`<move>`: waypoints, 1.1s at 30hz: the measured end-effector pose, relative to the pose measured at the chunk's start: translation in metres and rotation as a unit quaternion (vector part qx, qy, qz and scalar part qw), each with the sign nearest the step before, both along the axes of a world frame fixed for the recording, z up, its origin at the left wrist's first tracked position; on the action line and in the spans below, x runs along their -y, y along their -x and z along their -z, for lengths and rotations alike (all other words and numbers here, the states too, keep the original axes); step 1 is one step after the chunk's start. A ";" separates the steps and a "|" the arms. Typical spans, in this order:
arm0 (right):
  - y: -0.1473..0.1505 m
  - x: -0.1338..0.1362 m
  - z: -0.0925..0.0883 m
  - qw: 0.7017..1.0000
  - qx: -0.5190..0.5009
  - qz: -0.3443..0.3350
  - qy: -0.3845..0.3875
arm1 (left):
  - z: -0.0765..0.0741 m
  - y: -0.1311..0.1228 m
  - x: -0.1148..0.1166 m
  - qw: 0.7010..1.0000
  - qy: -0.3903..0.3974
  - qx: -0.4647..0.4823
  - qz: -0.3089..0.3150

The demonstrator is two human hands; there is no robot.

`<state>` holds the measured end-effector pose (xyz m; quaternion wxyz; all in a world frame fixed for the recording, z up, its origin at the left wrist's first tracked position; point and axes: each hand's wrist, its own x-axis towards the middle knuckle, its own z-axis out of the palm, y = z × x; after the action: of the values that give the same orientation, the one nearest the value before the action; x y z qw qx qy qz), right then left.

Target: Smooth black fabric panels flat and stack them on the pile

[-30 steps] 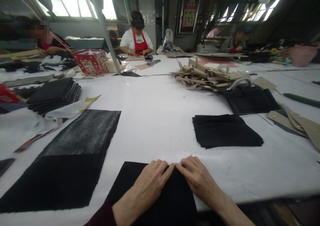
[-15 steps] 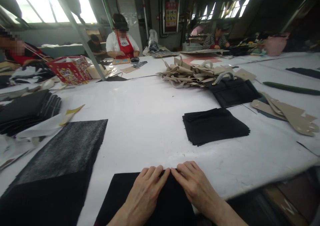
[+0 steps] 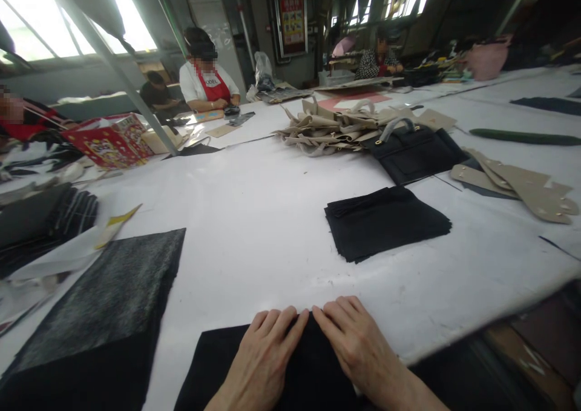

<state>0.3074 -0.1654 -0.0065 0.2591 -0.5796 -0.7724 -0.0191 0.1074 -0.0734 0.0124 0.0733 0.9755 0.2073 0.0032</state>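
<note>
A sheet of black fabric [image 3: 213, 359] lies at the table's near edge, partly covered by my hands and forearms. Along its far edge, my left hand [image 3: 269, 351] has its fingers bent and pressed down on the cloth. My right hand [image 3: 356, 345] grips the same edge just to the right, its index fingertip close to the left one. Both thumbs are hidden. Beyond the right hand sits a stack of black fabric pieces [image 3: 390, 222]. On the left are larger black sheets [image 3: 109, 296], the upper part showing a speckled grey surface.
Behind the stack are a black handbag [image 3: 417, 155], a heap of beige pieces [image 3: 336, 126] and beige straps [image 3: 521, 184]. A dark folded pile [image 3: 45, 223] and a red patterned box [image 3: 109, 141] stand left, beside a slanted pole [image 3: 122, 75]. Several people work at the far side.
The view has turned slightly right and tilted. Both hands stay at the fabric's far edge, with only a slight shift of the fingers.
</note>
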 end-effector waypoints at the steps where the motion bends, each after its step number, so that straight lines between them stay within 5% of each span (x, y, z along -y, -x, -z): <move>1: 0.000 0.000 0.000 1.000 0.003 0.001 0.001 | 0.000 -0.001 0.000 1.000 -0.003 -0.003 0.003; 20: -0.001 0.004 0.009 0.999 -0.035 0.009 0.020 | 0.009 -0.001 -0.005 0.994 -0.092 0.043 0.034; 33: -0.005 0.008 -0.002 0.999 0.002 0.017 0.045 | 0.011 0.001 0.001 0.995 -0.100 0.002 0.014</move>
<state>0.3128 -0.1733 -0.0048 0.2309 -0.6032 -0.7634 0.0100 0.1062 -0.0747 0.0015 -0.0243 0.9807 0.1924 0.0247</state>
